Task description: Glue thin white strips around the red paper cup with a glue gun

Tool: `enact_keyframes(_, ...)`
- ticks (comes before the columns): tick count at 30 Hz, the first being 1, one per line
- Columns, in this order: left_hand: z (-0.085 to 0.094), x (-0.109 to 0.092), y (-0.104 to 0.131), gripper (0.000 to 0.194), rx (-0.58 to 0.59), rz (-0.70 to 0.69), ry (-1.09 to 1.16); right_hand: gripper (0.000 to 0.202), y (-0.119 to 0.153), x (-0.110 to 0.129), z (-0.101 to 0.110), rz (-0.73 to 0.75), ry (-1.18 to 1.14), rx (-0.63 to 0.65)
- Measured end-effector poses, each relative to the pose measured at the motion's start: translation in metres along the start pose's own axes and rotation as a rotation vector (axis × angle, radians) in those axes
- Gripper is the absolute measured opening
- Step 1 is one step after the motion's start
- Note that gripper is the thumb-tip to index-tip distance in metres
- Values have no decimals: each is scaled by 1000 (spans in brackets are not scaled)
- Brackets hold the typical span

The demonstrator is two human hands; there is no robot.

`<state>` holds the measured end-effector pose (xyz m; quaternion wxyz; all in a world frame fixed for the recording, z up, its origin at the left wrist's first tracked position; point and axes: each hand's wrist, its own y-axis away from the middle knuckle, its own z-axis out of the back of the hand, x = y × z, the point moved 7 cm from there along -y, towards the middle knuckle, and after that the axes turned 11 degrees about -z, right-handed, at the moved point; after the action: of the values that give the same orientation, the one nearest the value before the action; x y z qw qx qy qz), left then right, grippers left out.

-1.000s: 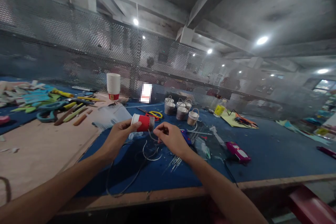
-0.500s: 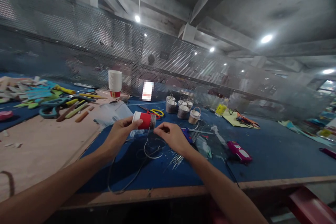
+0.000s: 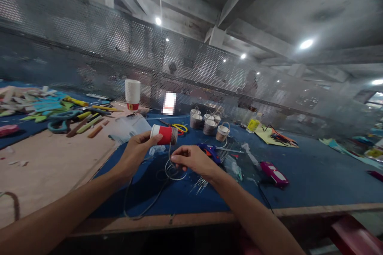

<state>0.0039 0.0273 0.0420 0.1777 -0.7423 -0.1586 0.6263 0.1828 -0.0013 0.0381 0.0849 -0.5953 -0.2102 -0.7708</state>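
My left hand [image 3: 137, 149] grips a red and white paper cup [image 3: 164, 135] lying on its side in the air, with grey cord wound round the end that points right. From that end a grey cord [image 3: 170, 150] hangs down to loose loops on the blue table top. My right hand [image 3: 188, 159] is closed in a pinch on this cord, just below and right of the cup. Behind the cup lie scissors with red and yellow handles [image 3: 180, 128]. A blue glue gun [image 3: 211, 152] rests beyond my right hand, partly hidden by it.
Several small cord-wrapped buckets [image 3: 209, 125] stand at the back, and a stack of paper cups [image 3: 132, 91] stands left of them. Thin sticks [image 3: 201, 183] lie near my right wrist. A magenta device [image 3: 273, 174] is farther right. Tools and scissors [image 3: 61, 121] crowd the left board.
My right hand has moved down and slightly left, from beside the cup's wound end to the hanging cord. The cup stays in my left hand, nearly still.
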Motion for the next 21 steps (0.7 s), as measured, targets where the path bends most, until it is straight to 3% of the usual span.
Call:
enact_keyframes(8, -1, 2, 2, 36, -16, 52, 52, 29, -4, -5, 15, 32, 8, -242)
enact_keyframes(9, 0, 1, 2, 36, -22, 42, 52, 35, -6, -7, 13, 13, -45, -205)
enact_keyframes(13, 0, -3, 1, 37, -30, 9, 43, 47, -8, -11, -13, -96, -235, 164)
enact_keyframes(15, 0, -5, 1, 32, -31, 1, 38, 44, -6, -12, -16, -116, -217, 202)
enact_keyframes(21, 0, -4, 0, 29, -29, 8, 19, 20, 7, 4, 8, 123, 246, -202)
